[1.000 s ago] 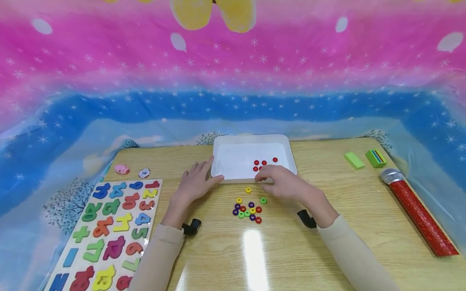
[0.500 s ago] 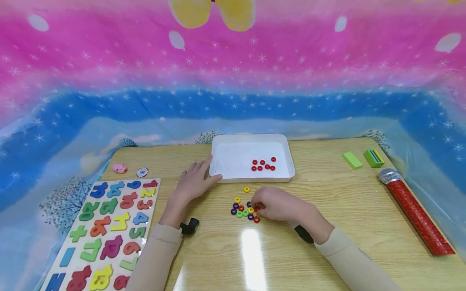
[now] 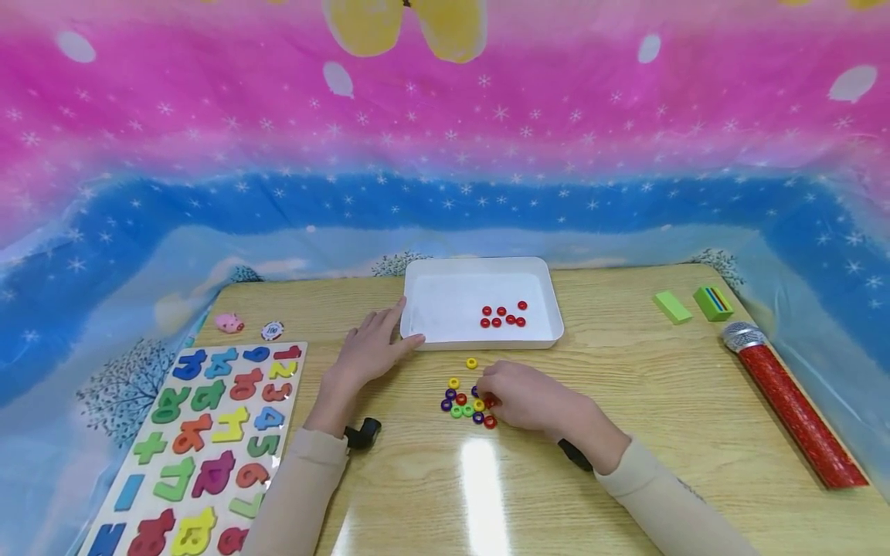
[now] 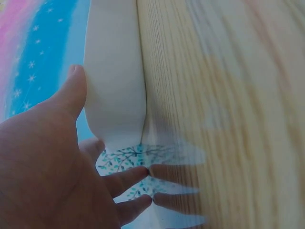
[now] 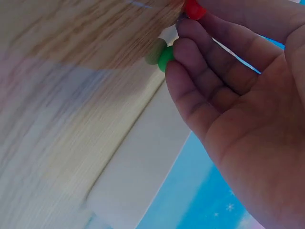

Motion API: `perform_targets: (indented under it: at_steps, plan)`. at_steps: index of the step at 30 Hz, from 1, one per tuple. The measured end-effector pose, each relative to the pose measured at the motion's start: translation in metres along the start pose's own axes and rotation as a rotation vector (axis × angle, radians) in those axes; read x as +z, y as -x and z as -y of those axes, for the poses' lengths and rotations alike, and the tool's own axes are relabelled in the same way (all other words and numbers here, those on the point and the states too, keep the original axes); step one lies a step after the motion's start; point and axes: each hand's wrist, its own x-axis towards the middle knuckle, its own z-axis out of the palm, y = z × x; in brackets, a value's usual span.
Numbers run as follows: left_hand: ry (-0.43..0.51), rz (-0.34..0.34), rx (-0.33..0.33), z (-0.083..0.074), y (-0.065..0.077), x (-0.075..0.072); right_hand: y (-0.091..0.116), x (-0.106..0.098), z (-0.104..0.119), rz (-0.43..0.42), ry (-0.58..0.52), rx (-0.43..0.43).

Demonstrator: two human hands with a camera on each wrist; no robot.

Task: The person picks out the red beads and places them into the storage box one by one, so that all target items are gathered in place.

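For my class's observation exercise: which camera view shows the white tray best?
The head view: it shows the white tray from above, with red rings inside. Both wrist views show only part of its outer wall.

Right hand (image 5: 243,112) comes in from frame right, palm side to the cam, fingers bent toward the bench (image 5: 57,129). Red bead (image 5: 194,9) at top edge, pinched between thumb and fingertip, partly cut off by the frame. Green bead (image 5: 165,59) right at the lower fingertips, half hidden behind them, its reflection showing in the glossy wood. White tray (image 5: 143,152): outer wall runs diagonally below the fingers, rounded corner at bottom left. Blue cloth (image 5: 190,191) with white snowflakes beyond it.
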Motion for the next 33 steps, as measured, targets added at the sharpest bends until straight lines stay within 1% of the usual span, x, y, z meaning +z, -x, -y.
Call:
perform_targets:
  at_steps: [6,10,16,20,24,28,33]
  plan:
    - [0.007,-0.001,-0.005,-0.001,-0.001,0.001,0.001,-0.001,-0.001,0.015,-0.028,-0.001]
    - [0.002,-0.003,-0.005,-0.002,-0.001,0.001,0.001,-0.005,-0.004,-0.005,-0.021,0.0]
    - [-0.001,-0.006,0.0,-0.002,0.0,0.0,0.001,-0.017,-0.009,-0.084,-0.028,0.042]
    - [0.003,-0.003,0.0,0.0,0.002,0.0,-0.002,-0.03,-0.01,-0.164,-0.045,0.039]
    - [-0.008,0.001,-0.008,0.002,0.003,0.0,-0.013,-0.039,-0.011,-0.229,-0.077,0.029]
    - [-0.018,-0.006,-0.002,0.003,0.002,-0.001,-0.032,-0.04,-0.017,-0.283,-0.119,0.054]
    - [-0.028,-0.001,0.009,-0.002,-0.001,0.001,-0.055,-0.029,-0.029,-0.32,-0.166,0.146]
